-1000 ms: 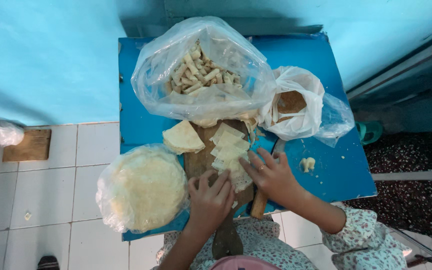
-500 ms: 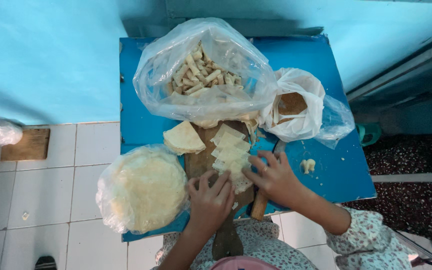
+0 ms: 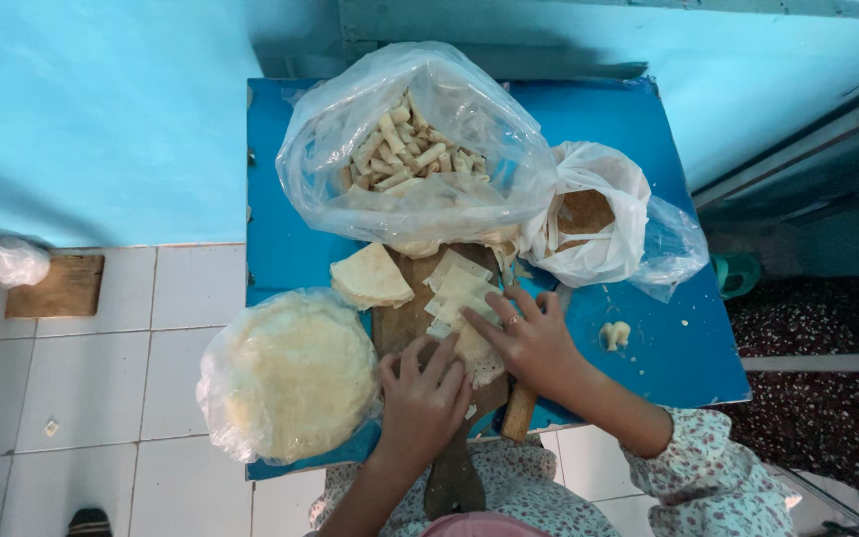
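Both hands press flat on pale dough strips [image 3: 464,298] atop a wooden board [image 3: 405,323]: left hand [image 3: 422,403] spread, right hand [image 3: 529,338] fingers together. A bagged stack of flatbreads [image 3: 285,373] lies left of the left hand.

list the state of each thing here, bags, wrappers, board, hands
big clear bag: open, holding rolled pieces
white bag: open, brown filling inside
round wrapper stack: in plastic, whole
folded wrapper: lying on the board
cut wrapper strips: piled on the board
wooden board: flat on the table
left hand: pressing on strips
right hand: pressing on strips
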### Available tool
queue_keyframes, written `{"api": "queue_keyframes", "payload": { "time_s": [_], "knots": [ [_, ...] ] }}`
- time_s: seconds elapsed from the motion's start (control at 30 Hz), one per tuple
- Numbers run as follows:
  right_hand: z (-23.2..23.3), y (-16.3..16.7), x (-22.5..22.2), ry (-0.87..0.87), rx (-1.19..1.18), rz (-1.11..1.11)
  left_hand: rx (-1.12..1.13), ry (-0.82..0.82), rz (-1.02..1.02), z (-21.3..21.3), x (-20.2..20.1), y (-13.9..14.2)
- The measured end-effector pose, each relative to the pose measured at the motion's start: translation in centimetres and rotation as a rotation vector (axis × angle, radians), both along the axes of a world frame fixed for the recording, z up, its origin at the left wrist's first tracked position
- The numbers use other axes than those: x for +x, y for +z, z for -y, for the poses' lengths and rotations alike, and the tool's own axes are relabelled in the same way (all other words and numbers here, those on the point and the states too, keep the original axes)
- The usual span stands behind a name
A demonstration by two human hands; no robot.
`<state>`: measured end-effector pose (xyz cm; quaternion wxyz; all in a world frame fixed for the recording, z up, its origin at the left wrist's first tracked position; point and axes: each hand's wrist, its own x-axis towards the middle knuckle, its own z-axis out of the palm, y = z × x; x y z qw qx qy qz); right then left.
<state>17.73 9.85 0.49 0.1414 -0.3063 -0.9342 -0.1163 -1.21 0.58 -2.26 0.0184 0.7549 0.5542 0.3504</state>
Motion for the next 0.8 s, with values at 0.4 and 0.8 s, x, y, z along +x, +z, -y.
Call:
{"api": "queue_keyframes", "payload": {
  "time_s": [0.4, 0.8],
  "knots": [
    [-0.16, -0.32, 0.45, 0.017, 0.061, 0.049, -0.031, 0.001, -0.028, -0.07, 0.00, -0.07],
    [-0.31, -0.43, 1.14, 0.039, 0.183, 0.209, -0.045, 0.017, -0.041, -0.20, -0.01, 0.44]
  ]
}}
